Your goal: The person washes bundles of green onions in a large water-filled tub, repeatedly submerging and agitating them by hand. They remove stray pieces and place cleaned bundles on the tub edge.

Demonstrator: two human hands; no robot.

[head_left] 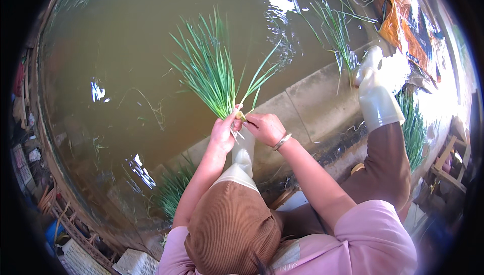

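Note:
A fanned bunch of long green leafy stalks with pale root ends (217, 70) is gripped in my left hand (224, 133), leaves pointing away over murky water. A smaller sprig of the same greens (261, 78) leans off to the right from the same grip. My right hand (266, 128) is close beside the left, its thumb and fingertips pinched at a yellowish bit (241, 116) near the stalk bases. Whether this bit is a tie or a leaf, I cannot tell. A bracelet (282, 141) is on my right wrist.
Brown water (124, 48) fills the walled basin, with a submerged concrete ledge (317, 101) along the near side. More greens lie at the right (334, 32), lower left (176, 188) and far right (410, 135). An orange plastic sack (401, 29) rests near my pale boot (378, 97).

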